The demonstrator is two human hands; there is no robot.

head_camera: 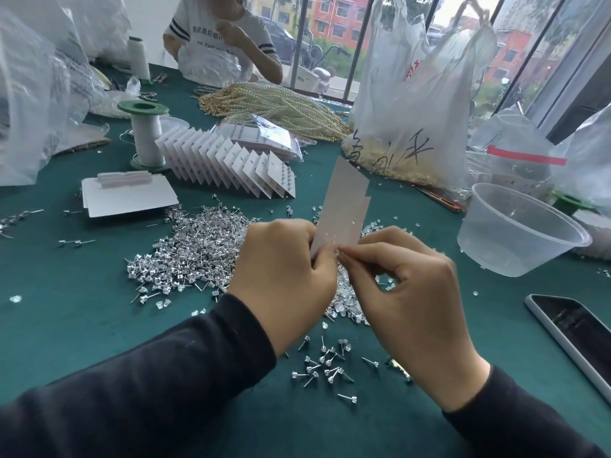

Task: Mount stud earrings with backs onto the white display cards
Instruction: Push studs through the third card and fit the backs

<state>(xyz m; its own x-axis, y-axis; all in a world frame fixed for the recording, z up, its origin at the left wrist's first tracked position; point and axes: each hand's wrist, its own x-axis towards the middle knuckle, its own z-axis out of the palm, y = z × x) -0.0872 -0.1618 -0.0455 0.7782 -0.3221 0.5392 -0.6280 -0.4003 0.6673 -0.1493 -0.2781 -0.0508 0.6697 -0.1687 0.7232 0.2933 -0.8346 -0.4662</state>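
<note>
Card: white card (pixel 344 200) over the desk (pixel 99 309), long axis up and away
Left hand (pixel 284 259): grip clamped on its lower end
Right hand (pixel 406 285): grip pinched at the same end — on what, cannot tell

left hand (pixel 284 259) gripping white card (pixel 344 206), right hand (pixel 406 279) pinching at its lower edge, stud pile (pixel 198 249) behind

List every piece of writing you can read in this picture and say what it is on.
"no-zuo..." on the T-shirt, the rest hidden; characters above it too blurred.
Black handwritten characters on the plastic bag: not legible.
Red print on the same bag: too crumpled to read.
</note>
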